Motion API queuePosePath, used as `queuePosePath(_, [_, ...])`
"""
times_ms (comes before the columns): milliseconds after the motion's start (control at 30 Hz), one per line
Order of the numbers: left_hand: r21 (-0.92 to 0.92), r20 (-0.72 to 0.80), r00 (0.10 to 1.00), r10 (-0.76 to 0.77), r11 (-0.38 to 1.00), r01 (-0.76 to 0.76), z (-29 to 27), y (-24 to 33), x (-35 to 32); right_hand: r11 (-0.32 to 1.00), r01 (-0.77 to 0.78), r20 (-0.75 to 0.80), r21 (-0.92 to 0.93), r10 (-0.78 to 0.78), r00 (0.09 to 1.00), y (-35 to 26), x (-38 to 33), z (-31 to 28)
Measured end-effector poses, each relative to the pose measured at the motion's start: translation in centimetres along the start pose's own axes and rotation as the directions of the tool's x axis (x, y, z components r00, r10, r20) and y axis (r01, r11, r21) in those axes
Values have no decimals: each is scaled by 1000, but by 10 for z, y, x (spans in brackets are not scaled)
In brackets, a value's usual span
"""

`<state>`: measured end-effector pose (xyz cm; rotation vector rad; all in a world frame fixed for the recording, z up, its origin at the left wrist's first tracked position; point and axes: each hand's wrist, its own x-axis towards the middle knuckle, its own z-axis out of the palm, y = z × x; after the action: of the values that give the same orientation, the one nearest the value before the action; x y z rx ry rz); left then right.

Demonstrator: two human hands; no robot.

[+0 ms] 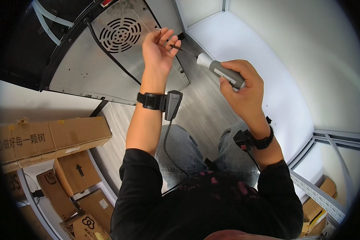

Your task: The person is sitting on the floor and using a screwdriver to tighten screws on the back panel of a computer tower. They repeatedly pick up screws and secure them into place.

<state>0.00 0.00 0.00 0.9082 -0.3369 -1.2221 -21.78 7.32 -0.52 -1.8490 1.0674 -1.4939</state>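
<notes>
My right hand (246,82) is wrapped around a grey cordless screwdriver (228,75) with a white nose. Its thin, dark-tipped bit (184,51) points left and ends beside the fingers of my left hand (159,50). That hand is raised palm-up with curled fingers. A small metal piece (159,29), too small to name surely, shows at its thumb and forefinger tips. Behind the left hand stands a metal panel (88,76) of a machine, with a round slotted vent (120,35) and a black cable (112,58) across it.
Cardboard boxes (78,172) sit on a rack at lower left, under a long carton (54,138). A white surface (244,44) curves along the right. More boxes (320,206) lie at lower right. Straps with black devices (173,105) are on both wrists, trailing cables.
</notes>
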Motion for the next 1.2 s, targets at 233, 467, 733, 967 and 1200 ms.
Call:
queuePosePath(233, [220,67,997,34,974,-48,-12,-22,-1,997,-81,-16,-13,80,997,10,-5,-29])
queuePosePath(467, [634,208,952,-226,772,45,19,-122,-12,895,-428,-149,127,444,883,70,-2,-108])
queuePosePath(733, [878,447,770,-455,390,-278,-1,-324,-13,523,-696,26,492,790,612,188,-79,-177])
queuePosePath(967, [741,600,627,-497,50,-670,-2,-435,-43,449,-714,-117,537,878,464,240,-151,-197])
queuePosePath(1200, [426,795,388,-467,-26,-904,6,-467,-46,463,-643,-222,610,879,422,256,-176,-207])
